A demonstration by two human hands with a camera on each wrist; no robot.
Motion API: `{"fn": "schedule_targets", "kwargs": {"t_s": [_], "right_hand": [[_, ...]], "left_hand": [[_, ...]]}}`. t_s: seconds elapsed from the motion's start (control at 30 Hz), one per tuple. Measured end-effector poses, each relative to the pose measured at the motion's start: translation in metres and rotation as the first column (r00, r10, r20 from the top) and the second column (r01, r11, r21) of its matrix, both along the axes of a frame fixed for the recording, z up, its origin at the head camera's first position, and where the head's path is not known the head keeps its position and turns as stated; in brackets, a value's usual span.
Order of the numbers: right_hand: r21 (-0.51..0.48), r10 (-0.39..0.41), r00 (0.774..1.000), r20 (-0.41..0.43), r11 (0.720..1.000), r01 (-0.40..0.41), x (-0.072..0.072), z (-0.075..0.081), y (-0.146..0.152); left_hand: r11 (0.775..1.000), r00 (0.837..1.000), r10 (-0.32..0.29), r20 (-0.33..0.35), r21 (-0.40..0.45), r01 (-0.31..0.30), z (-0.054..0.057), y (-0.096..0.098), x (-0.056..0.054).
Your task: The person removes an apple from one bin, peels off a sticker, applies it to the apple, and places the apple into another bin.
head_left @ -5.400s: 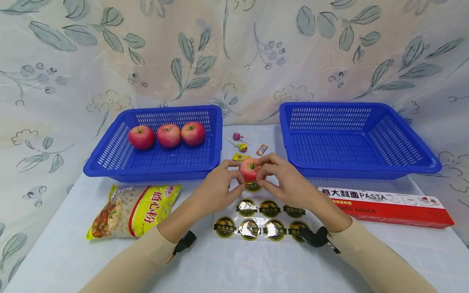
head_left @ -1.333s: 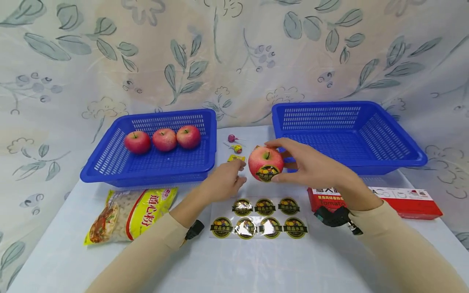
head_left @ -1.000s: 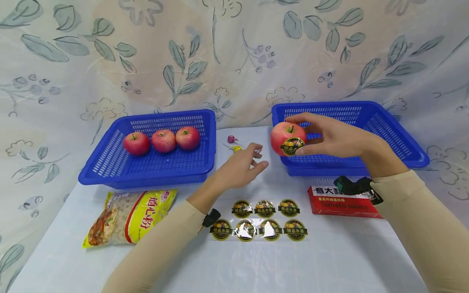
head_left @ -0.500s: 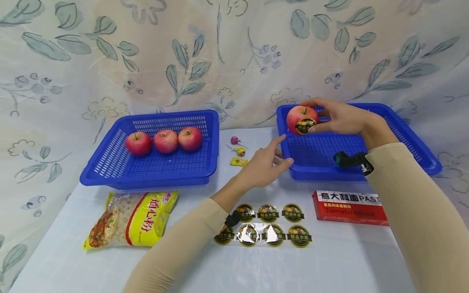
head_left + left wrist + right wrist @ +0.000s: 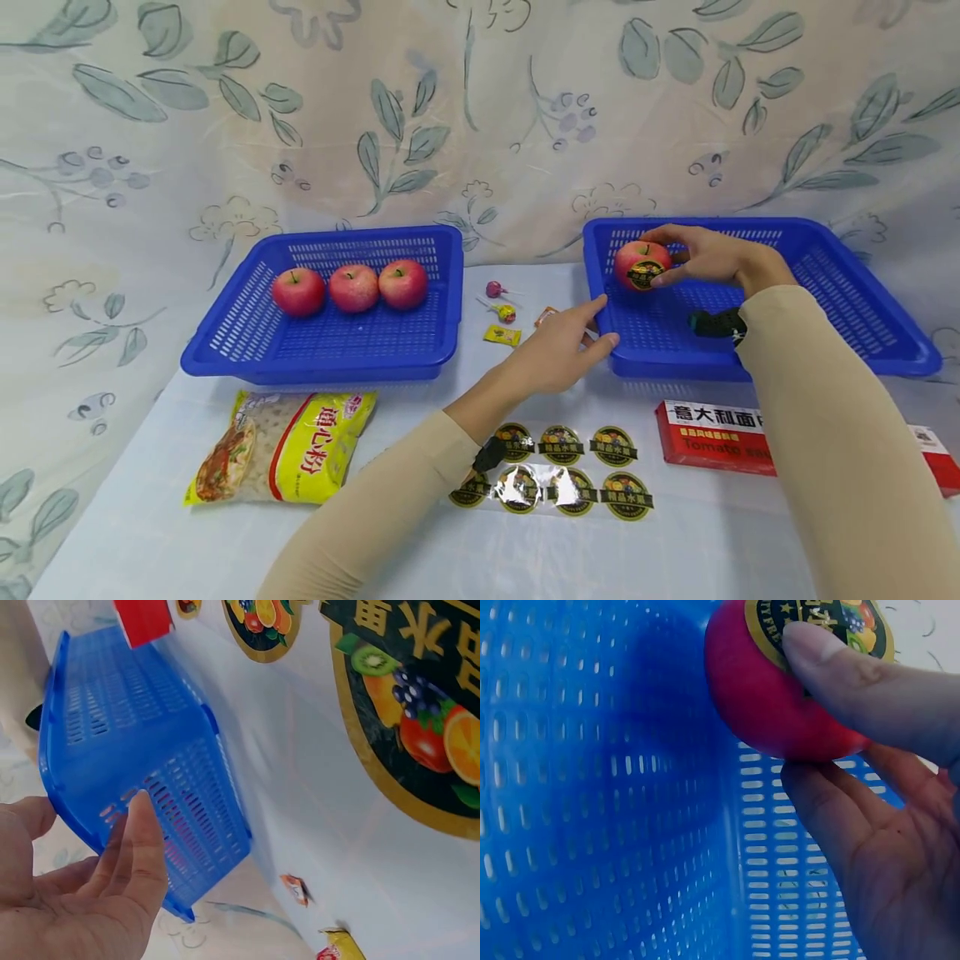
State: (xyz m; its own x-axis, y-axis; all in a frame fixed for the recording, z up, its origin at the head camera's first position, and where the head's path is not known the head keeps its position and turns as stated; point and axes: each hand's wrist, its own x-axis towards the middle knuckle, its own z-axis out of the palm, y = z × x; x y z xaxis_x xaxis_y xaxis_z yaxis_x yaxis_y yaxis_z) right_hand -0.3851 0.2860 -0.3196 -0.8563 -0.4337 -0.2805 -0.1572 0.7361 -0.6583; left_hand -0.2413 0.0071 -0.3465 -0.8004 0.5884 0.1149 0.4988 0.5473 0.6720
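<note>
My right hand [image 5: 701, 257] holds a red apple [image 5: 637, 254] inside the right blue basket [image 5: 757, 367], near its left end. Thumb and fingers grip the apple's right side; the right wrist view shows the thumb over the edge of a round black-and-gold fruit sticker [image 5: 840, 626] on the apple. My left hand [image 5: 558, 346] is at that basket's near left corner, fingers fairly straight, fingertips at the rim. Three more apples [image 5: 354, 288] sit in a row in the left blue basket [image 5: 322, 367].
A clear sheet with several round stickers [image 5: 572, 492] lies in front. Lollipops [image 5: 504, 312] and small wrapped candies [image 5: 502, 335] lie between the baskets. A yellow pasta bag [image 5: 285, 450] is at left; a red-and-white pasta box [image 5: 712, 437], partly behind my right sleeve, at right.
Earlier both hands were on the apple above the sticker sheet. My right hand has carried it right and lowered it into the right basket; my left hand has moved to that basket's corner.
</note>
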Motion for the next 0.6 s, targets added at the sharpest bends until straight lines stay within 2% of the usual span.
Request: {"fn": "schedule_targets", "kwargs": {"t_s": [0.27, 0.6], "right_hand": [[-0.01, -0.008, 0.999, 0.048, 1.0, 0.009, -0.006, -0.009, -0.006], [0.058, 0.006, 1.0, -0.006, 0.998, -0.005, -0.002, -0.005, -0.018]], "left_hand": [[1.0, 1.0, 0.002, -0.01, -0.004, -0.002, -0.001, 0.0, 0.002], [1.0, 1.0, 0.021, -0.006, -0.015, -0.021, -0.001, -0.002, 0.003]]}}
